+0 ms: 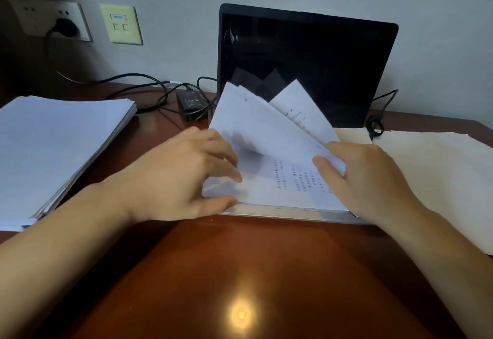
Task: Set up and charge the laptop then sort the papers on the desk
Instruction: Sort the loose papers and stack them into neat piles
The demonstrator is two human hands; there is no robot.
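Fingers [226, 152] of the left hand [181, 176] are seen curled, with the thumb below them. The lower left corner of the printed sheets [266, 136] is pinched between them, though this hand is blurred. The right edge of the same sheets is gripped by the right hand [373, 181]: its thumb [328, 168] is laid on the printed face, and its other fingers are hidden behind the raised pages. The sheets are fanned apart and lifted at the far end, and their near edge is rested on the base of the laptop [306, 58]. The laptop is set open on the desk [240, 258], with a dark screen. A stack of white paper [58, 146] is laid on the desk at the left, well apart from the laptop. Cream sheets [432, 178] are spread at the right, just beside the laptop. A power adapter [192, 104] is placed further back, left of the screen, with cables [133, 74] around it. A plug [65, 26] is seated in the wall socket [24, 16].
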